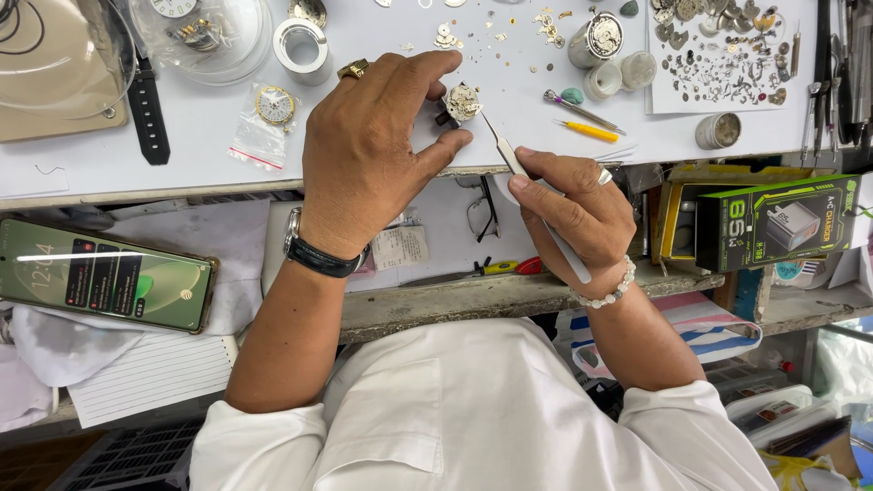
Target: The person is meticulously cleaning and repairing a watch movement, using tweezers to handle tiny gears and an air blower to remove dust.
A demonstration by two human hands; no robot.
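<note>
Pinched between thumb and fingertips of the left hand (364, 150), a small round watch movement (461, 102) sits on the white worktop (200, 127), just back from its near edge. That movement is the landmark for everything else.

Far to its left, low down and off the worktop, a phone (107, 275) with a lit screen lies on cloth and lined paper. Left of the movement on the worktop lie a black watch strap (148, 114), a small clear bag with a gold dial in it (270, 111), and, further back, a roll of tape (303, 45).

The left hand comes at the movement from the left, its grip closed on the rim, a gold ring on one finger and a dark-strapped wristwatch on the wrist.

Right of the movement and nearer the person, the right hand (575, 211) has its grip closed around fine metal tweezers (518, 168). Their long axis runs up and to the left from that hand, and the tips touch or nearly touch the movement's right edge; I cannot tell which. The left hand is the nearer, being already on the movement.

Further right lie a yellow-handled tool (589, 131), small white pots (618, 75), a sheet strewn with tiny watch parts (727, 64), and a green and black box (782, 223) below the worktop's edge.
</note>
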